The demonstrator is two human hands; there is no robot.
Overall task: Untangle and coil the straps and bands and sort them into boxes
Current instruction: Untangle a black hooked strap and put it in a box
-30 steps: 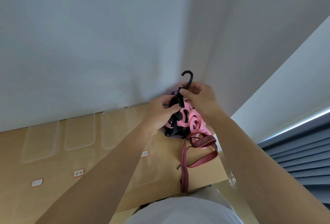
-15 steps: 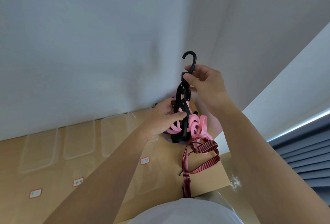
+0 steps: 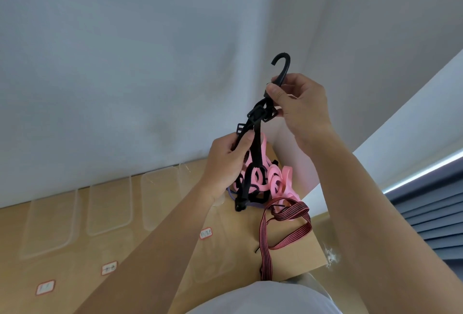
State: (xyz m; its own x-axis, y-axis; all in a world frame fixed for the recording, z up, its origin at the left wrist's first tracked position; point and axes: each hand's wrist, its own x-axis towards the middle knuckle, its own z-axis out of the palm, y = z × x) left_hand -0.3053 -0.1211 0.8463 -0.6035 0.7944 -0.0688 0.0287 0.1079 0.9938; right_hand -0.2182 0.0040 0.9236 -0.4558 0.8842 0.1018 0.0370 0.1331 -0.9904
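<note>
On the table (image 3: 75,272), red-bordered labels (image 3: 109,268) (writing unreadable), black strap (image 3: 257,139) held

I see a light wooden table (image 3: 300,258) carrying clear plastic boxes (image 3: 110,208), small red-edged labels (image 3: 109,268) and a red-and-black striped strap (image 3: 265,253)

light: soft, even daylight | shadows: faint | focus: slightly soft | edges: wide-angle bowed

Beside clear boxes (image 3: 110,209), strap tangle (image 3: 274,181) crowds table corner (image 3: 295,253).
</note>
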